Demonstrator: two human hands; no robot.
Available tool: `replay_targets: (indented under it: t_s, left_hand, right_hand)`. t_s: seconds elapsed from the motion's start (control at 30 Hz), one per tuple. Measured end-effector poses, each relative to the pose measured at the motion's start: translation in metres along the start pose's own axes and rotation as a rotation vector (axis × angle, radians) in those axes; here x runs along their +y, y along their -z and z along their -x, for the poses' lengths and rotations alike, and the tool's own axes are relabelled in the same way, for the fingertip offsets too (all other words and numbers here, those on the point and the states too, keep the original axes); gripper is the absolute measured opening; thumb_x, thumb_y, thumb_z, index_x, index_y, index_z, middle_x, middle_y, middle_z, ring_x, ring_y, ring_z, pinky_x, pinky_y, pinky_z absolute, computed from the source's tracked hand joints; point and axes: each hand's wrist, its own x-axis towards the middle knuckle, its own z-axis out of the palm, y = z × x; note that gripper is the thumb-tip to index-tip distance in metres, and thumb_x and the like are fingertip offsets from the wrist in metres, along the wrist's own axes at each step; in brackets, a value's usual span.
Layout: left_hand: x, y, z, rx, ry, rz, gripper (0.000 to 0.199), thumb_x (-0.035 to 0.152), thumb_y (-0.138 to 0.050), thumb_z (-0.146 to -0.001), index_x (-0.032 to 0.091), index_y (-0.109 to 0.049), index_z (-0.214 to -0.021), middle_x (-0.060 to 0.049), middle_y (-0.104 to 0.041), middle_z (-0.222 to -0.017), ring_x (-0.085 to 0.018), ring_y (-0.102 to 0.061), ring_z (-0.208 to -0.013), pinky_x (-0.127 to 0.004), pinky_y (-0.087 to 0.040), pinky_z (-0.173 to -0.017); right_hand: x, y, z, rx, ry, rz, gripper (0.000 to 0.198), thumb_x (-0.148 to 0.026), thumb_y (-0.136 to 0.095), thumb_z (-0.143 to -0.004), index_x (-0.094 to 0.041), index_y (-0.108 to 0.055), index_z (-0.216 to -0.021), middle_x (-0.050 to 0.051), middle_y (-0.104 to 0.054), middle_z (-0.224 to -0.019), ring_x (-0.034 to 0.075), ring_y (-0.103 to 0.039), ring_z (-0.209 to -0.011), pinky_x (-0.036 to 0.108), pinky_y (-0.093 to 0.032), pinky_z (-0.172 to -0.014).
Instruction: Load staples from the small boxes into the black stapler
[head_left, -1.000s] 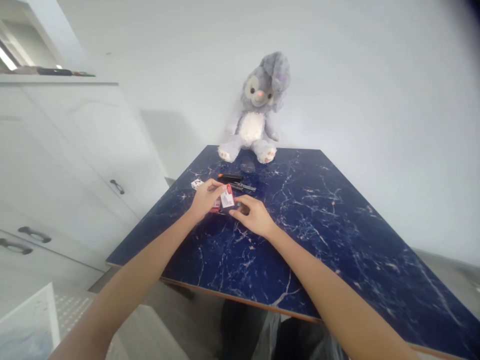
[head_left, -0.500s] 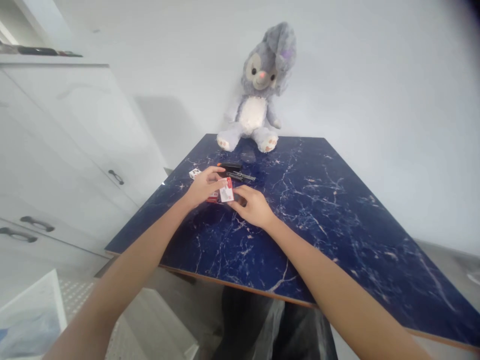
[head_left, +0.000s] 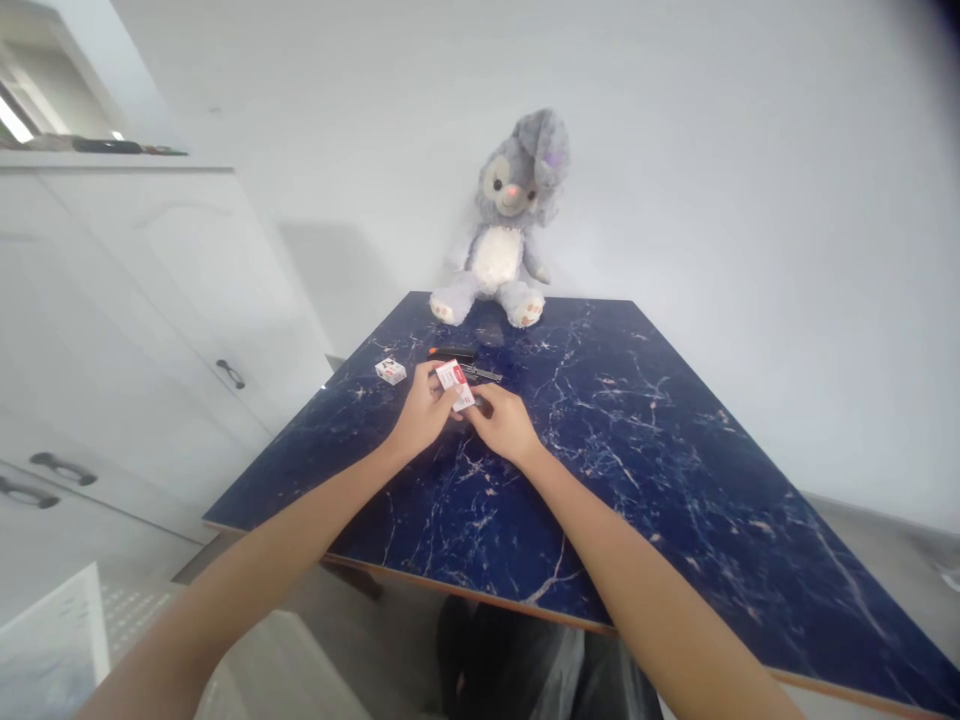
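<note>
A small red-and-white cardboard box (head_left: 455, 384) is tilted up between my two hands above the table. My left hand (head_left: 422, 410) grips it from the left, thumb across its face. The fingers of my right hand (head_left: 505, 424) are closed at the box's lower right corner; whether they pinch its edge or something small there I cannot make out. Just beyond the hands lies what looks like a black stapler (head_left: 452, 354) with an orange end, its metal rail (head_left: 484, 374) exposed. A white patterned box (head_left: 390, 371) stands left of my left hand.
A grey plush rabbit (head_left: 499, 255) sits at the far end of the blue marbled table (head_left: 637, 480), against the wall. White cabinets (head_left: 142, 330) with dark handles stand along the left. The table's near edge runs below my forearms.
My left hand has drawn in toward my right, and the red-and-white box has turned to a slant. The white patterned box now shows fully. My view has tipped upward slightly.
</note>
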Motion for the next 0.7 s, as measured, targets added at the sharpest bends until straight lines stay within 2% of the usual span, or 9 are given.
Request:
replay_targets:
  t_s: [0.1,0.17,0.33,0.4,0.47,0.53,0.6,0.7]
  left_hand:
    - [0.001,0.008,-0.004,0.117,-0.019,-0.047,0.048,0.033,-0.064,-0.086,0.024,-0.035,-0.123,-0.004,-0.069,-0.098,-0.015,-0.068,-0.072,-0.026,-0.056,-0.060]
    - [0.004,0.016,-0.007,0.108,-0.016,-0.108,0.047,0.030,-0.064,-0.085,0.024,-0.037,-0.123,-0.003,-0.069,-0.097,-0.016,-0.069,-0.075,-0.027,-0.056,-0.066]
    - [0.012,0.013,0.000,-0.203,-0.091,-0.374,0.049,0.022,-0.054,-0.088,0.027,-0.045,-0.137,-0.006,-0.066,-0.120,-0.019,-0.068,-0.096,-0.035,-0.055,-0.087]
    - [0.013,0.008,0.006,-0.319,-0.137,-0.466,0.052,0.025,-0.049,-0.092,0.028,-0.042,-0.144,-0.007,-0.064,-0.128,-0.019,-0.067,-0.096,-0.036,-0.053,-0.091]
    - [0.011,0.005,0.009,-0.374,-0.122,-0.485,0.058,0.029,-0.048,-0.095,0.028,-0.033,-0.151,-0.008,-0.065,-0.125,-0.017,-0.068,-0.082,-0.035,-0.055,-0.084]
    - [0.007,0.005,0.009,-0.365,-0.085,-0.458,0.063,0.033,-0.049,-0.095,0.027,-0.027,-0.154,-0.007,-0.067,-0.118,-0.014,-0.066,-0.068,-0.033,-0.056,-0.075]
    - [0.004,0.007,0.005,-0.326,-0.077,-0.419,0.060,0.035,-0.052,-0.094,0.026,-0.032,-0.150,-0.007,-0.068,-0.113,-0.013,-0.065,-0.064,-0.032,-0.056,-0.071]
    - [0.003,0.011,0.001,-0.285,-0.088,-0.371,0.047,0.036,-0.055,-0.093,0.025,-0.049,-0.138,-0.005,-0.068,-0.113,-0.014,-0.066,-0.066,-0.031,-0.057,-0.071]
  right_hand:
    - [0.009,0.004,-0.003,-0.014,-0.060,-0.124,0.030,-0.016,-0.058,-0.080,-0.021,-0.067,-0.108,0.003,-0.070,-0.102,0.015,-0.063,-0.071,0.029,-0.053,-0.075]
    - [0.014,0.005,-0.004,0.013,-0.133,-0.222,0.036,-0.014,-0.053,-0.078,-0.021,-0.066,-0.111,0.004,-0.070,-0.108,0.015,-0.063,-0.072,0.030,-0.053,-0.075]
    - [0.015,0.006,-0.004,-0.007,-0.188,-0.427,0.035,-0.023,-0.058,-0.080,-0.022,-0.067,-0.114,0.003,-0.072,-0.109,0.017,-0.065,-0.074,0.030,-0.053,-0.072]
    - [0.012,0.008,-0.004,-0.024,-0.194,-0.460,0.031,-0.032,-0.062,-0.082,-0.021,-0.069,-0.111,0.003,-0.073,-0.102,0.018,-0.066,-0.077,0.031,-0.053,-0.075]
    - [0.010,0.009,-0.003,-0.036,-0.215,-0.489,0.028,-0.040,-0.064,-0.084,-0.021,-0.072,-0.103,0.003,-0.073,-0.092,0.019,-0.066,-0.077,0.032,-0.053,-0.076]
    - [0.009,0.010,-0.004,-0.030,-0.247,-0.558,0.029,-0.046,-0.065,-0.085,-0.021,-0.073,-0.095,0.003,-0.073,-0.087,0.019,-0.066,-0.076,0.031,-0.052,-0.074]
    - [0.011,0.010,-0.005,-0.010,-0.286,-0.656,0.032,-0.050,-0.065,-0.084,-0.021,-0.074,-0.092,0.003,-0.072,-0.084,0.018,-0.064,-0.073,0.030,-0.052,-0.071]
    - [0.014,0.010,-0.008,0.028,-0.342,-0.757,0.035,-0.054,-0.065,-0.083,-0.021,-0.075,-0.088,0.002,-0.072,-0.081,0.016,-0.061,-0.067,0.029,-0.051,-0.068]
